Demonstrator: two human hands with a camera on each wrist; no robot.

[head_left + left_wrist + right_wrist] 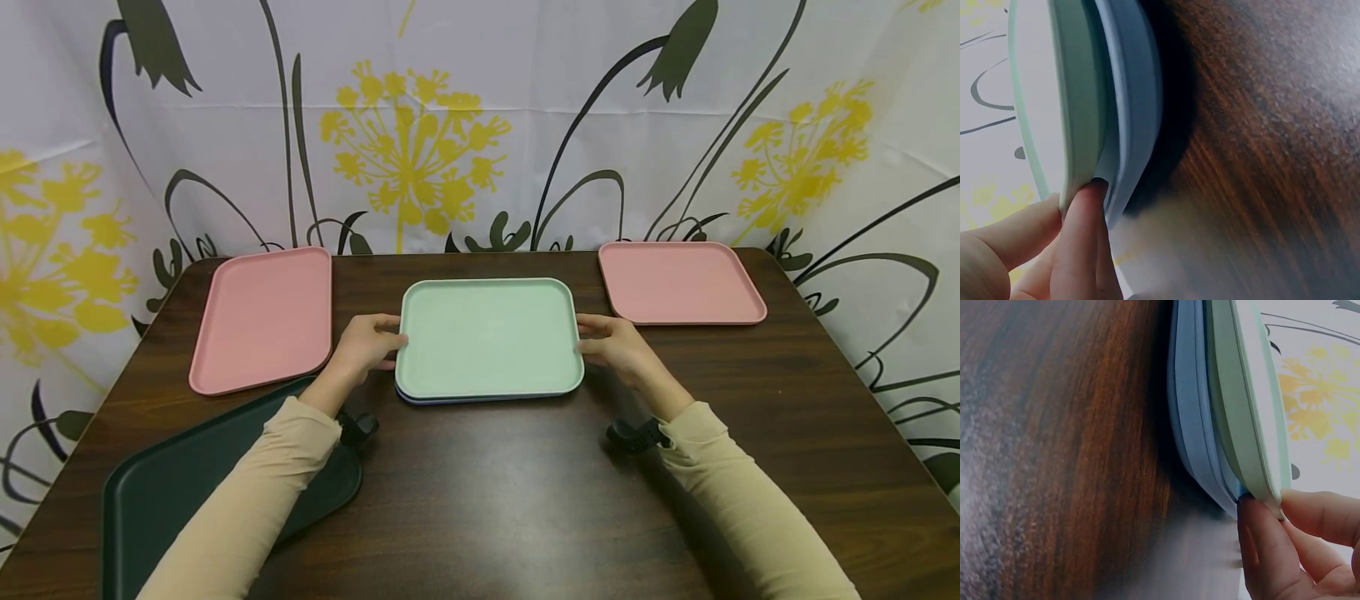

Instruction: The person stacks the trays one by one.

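Observation:
A light green tray (489, 337) sits at the middle of the table, on top of a blue tray (1138, 81) whose edge shows just below it. My left hand (366, 343) pinches the green tray's left rim between thumb and fingers. On the opposite side my right hand (617, 348) pinches its right rim the same way. Both wrist views show fingertips tucked between the green rim and the blue tray (1188, 394), with a narrow gap there. The blue tray's inside is hidden under the green one.
One pink tray (266, 321) lies at the back left, another pink tray (682, 283) at the back right. A large dark green tray (172, 483) lies under my left forearm at the front left. Behind the brown table (510, 492) hangs a flower-printed curtain (465, 50).

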